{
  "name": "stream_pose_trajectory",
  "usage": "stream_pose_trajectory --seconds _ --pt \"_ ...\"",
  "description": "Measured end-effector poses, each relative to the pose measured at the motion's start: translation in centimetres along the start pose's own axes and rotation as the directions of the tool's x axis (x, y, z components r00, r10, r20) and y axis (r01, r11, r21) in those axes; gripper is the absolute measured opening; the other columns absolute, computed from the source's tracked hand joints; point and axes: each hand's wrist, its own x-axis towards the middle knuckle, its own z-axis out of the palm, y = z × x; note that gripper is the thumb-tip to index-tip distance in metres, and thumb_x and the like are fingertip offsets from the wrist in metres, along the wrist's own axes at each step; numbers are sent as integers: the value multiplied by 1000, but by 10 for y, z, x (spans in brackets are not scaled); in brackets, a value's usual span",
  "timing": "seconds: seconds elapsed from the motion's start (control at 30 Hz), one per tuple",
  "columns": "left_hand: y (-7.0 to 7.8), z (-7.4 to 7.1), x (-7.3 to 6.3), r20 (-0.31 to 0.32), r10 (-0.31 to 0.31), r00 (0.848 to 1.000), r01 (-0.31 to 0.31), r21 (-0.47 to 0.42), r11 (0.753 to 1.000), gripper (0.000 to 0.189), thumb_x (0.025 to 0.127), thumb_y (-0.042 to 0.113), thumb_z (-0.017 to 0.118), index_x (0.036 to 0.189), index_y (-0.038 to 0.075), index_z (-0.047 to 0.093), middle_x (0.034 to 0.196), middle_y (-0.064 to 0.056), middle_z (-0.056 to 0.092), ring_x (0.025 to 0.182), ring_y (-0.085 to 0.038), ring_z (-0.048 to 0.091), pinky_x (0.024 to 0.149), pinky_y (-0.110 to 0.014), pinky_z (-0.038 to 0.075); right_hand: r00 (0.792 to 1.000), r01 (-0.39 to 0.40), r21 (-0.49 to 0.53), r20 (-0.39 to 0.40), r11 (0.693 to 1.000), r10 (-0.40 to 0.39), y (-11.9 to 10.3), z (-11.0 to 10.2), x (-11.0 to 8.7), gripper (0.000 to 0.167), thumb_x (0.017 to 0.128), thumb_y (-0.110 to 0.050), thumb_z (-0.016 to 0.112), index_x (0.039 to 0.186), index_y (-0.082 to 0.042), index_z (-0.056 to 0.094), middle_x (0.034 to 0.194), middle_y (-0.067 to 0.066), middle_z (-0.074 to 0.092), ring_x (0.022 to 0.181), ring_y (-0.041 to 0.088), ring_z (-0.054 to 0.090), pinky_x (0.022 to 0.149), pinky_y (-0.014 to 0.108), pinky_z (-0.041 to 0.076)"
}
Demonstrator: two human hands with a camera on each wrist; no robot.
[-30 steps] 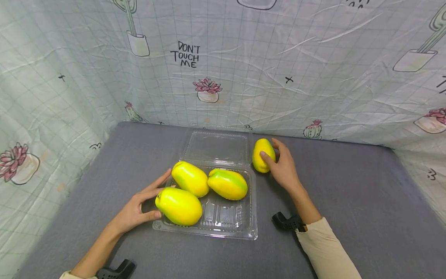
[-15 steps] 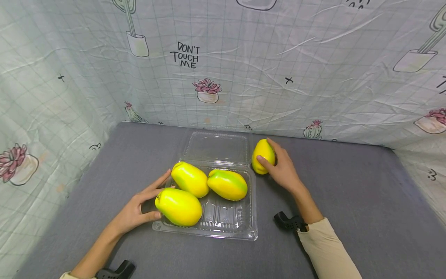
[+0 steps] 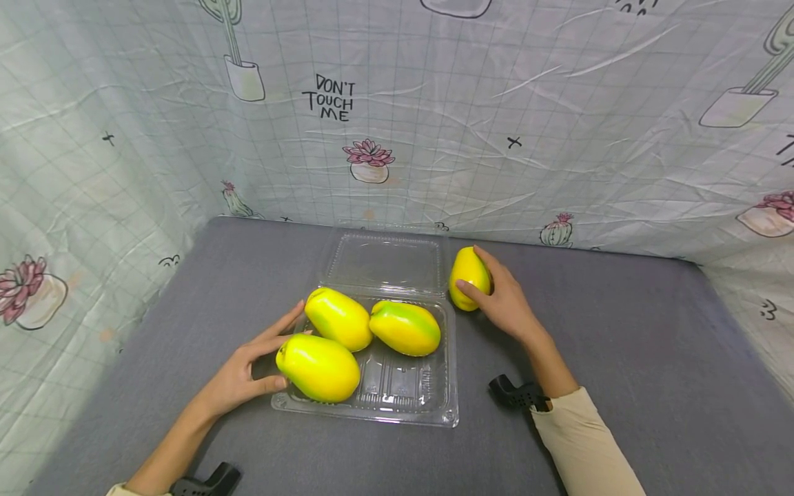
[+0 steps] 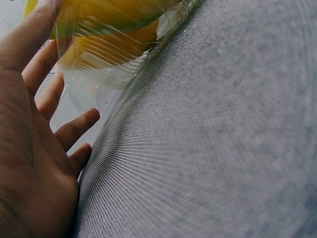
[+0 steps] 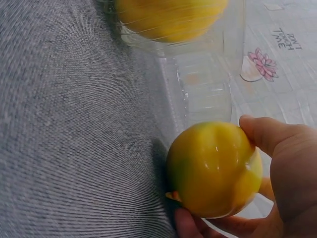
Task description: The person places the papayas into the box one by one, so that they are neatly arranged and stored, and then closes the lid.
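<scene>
Gripping right hand (image 3: 509, 296): thumb and fingers curved round the held fruit (image 3: 466, 267), thumb on the near side, fingers on the far side.
Left hand (image 3: 238, 372): fingers loosely spread along the left side of the box (image 3: 403, 379), nothing gripped; thumb just beside the front fruit (image 3: 319, 368). Cannot tell whether the fingertips press on fruit or only on plastic.
Held fruit: right of the box, near its hinge edge; yellow, a green patch showing in the right wrist view. Cannot tell whether it touches the counter (image 3: 670, 358).
Box: transparent, with a ridged base, on the counter.
Lid (image 3: 387, 262): folded back behind the box.
Front fruit: front left in the box, narrow end leftward.
Back fruit (image 3: 338, 319): back left in the box, just behind the front fruit.
Right fruit (image 3: 406, 329): back right in the box, green along its top, narrow end against the back fruit.
Cloth (image 3: 434, 103): behind the counter, pale, grid-lined, printed with potted plants and "DON'T TOUCH ME".
Right sleeve (image 3: 583, 441): beige.
</scene>
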Motion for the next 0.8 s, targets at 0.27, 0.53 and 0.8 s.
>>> stream_pose_trajectory --seconds 0.27,0.53,0.8 --pt "0 0 0 0 0 1000 0 1 1000 61 75 3 75 132 1 55 155 -22 16 142 -32 21 110 -23 18 999 -33 13 22 999 33 -1 -2 -1 78 91 -47 61 153 -19 23 150 16 32 121 35 43 94 55 38" --pt "0 1 0 -1 6 1000 -6 1 1000 60 75 4 75 132 1 55 155 -23 17 142 -32 21 110 -23 18 999 -36 31 29 999 35 -2 -3 -2 77 91 -45 61 153 -20 23 149 15 33 119 35 46 92 54 40" --pt "1 1 0 -1 2 1000 -2 2 1000 61 75 4 75 132 1 55 155 -22 17 142 -32 21 110 -23 18 999 -24 54 27 998 22 -3 -5 -2 76 91 -41 62 152 -20 24 146 15 37 113 34 49 85 48 45"
